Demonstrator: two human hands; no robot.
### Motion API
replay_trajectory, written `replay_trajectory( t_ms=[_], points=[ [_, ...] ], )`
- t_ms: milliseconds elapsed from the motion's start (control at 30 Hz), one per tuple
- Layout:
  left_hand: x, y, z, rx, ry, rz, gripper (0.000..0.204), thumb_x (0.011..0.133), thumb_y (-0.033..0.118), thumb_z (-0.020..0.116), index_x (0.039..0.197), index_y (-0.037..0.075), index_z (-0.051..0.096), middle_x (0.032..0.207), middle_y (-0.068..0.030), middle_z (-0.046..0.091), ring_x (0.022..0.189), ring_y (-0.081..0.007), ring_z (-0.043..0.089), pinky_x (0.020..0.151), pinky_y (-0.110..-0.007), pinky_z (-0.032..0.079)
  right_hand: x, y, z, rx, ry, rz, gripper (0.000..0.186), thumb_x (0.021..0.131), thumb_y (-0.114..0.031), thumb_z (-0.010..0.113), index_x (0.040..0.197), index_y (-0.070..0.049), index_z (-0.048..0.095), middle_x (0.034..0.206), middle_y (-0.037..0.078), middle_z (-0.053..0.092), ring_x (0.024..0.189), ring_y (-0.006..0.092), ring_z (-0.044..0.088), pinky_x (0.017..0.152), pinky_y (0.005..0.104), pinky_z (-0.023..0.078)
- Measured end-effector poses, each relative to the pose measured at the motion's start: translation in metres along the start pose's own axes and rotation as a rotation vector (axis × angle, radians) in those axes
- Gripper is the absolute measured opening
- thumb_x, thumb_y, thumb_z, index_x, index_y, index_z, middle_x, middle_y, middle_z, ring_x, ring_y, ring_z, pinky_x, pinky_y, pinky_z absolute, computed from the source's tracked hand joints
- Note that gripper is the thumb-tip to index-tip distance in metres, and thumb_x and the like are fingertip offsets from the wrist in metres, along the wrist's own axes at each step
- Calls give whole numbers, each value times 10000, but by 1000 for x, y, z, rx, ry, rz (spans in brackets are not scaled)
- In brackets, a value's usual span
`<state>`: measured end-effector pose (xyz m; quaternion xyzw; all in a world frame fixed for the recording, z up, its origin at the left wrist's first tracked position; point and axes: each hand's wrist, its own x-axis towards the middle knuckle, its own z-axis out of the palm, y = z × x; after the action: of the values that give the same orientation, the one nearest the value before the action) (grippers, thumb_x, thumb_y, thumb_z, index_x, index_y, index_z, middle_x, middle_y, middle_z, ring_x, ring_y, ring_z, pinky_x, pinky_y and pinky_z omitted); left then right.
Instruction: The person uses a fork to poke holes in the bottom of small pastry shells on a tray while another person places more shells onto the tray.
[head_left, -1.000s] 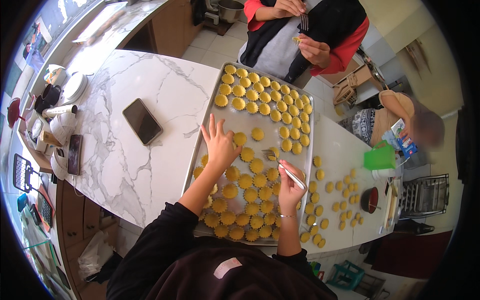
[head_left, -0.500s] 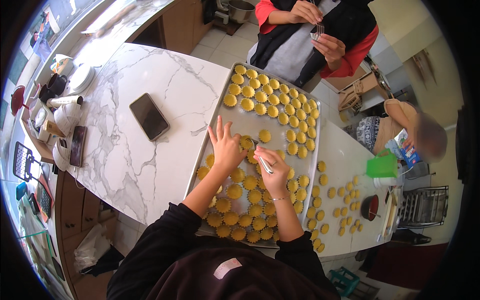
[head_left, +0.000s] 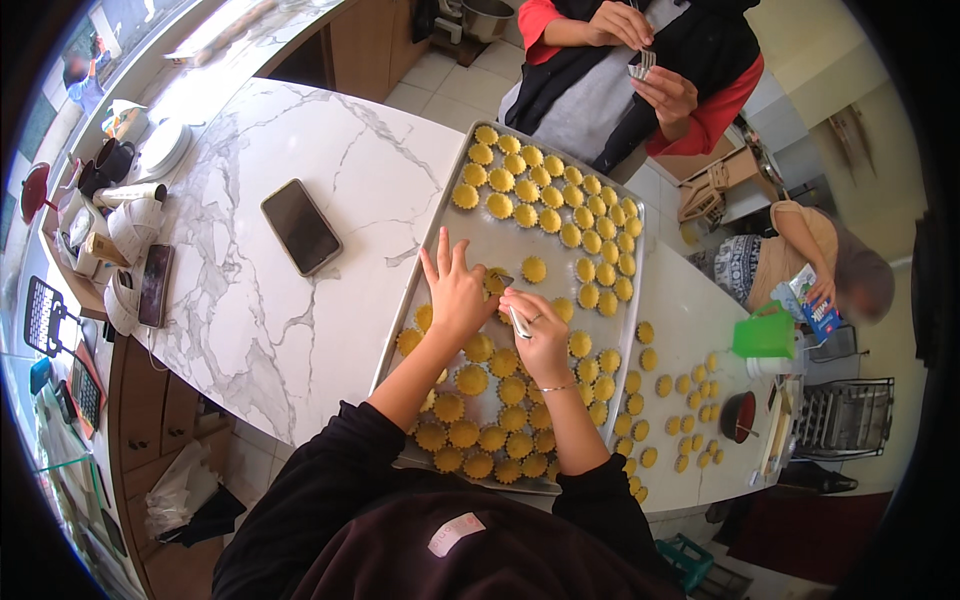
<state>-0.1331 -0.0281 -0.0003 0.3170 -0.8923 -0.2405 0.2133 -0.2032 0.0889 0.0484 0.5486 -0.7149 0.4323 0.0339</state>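
My left hand [head_left: 460, 298] is over the middle of a metal baking tray [head_left: 420, 262]. Its outer fingers are stretched apart, while the thumb side closes on the edge of a yellow fluted tart shell [head_left: 492, 279]. My right hand [head_left: 541, 335] grips a fork [head_left: 519, 322] by its handle, the head pointing down at that same shell. Just beyond lies a single tart shell [head_left: 534, 269]. Rows of tart shells [head_left: 472, 379] fill the tray's near part, and more shells [head_left: 550, 220] line its far right. My fingers partly hide the held shell and the fork's tines.
Left of the tray, a phone [head_left: 301, 227] lies on the marble counter [head_left: 230, 330]. More shells stand to the right, near a dark bowl [head_left: 738, 416] and a green container [head_left: 764, 330]. Across the tray a co-worker's hands [head_left: 668, 95] hold a fork and a small metal mould.
My right hand has shifted slightly left, and the fork handle now stands steeper. My left hand stays at the same shell. The whole view has moved a little.
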Motion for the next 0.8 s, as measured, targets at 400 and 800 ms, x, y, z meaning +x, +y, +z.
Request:
replay_trajectory(
  t_ms=[400,800],
  points=[
    [0,1,-2,-7,-12,-8,310,615,257,764,827,50,673,1336,-183,371,1395,-410,86,1077,-655,55,-3,-9,-7,64,58,29,286,745,85,644,995,-54,647,950,101,653,924,232,651,755,307,564],
    [-1,-2,5,18,35,4,324,633,314,771,781,44,672,1332,-185,383,1392,-414,96,1072,-656,61,-7,-11,4,26,1,57,261,758,83,633,982,-47,663,936,89,651,928,231,646,758,307,560]
  ],
)
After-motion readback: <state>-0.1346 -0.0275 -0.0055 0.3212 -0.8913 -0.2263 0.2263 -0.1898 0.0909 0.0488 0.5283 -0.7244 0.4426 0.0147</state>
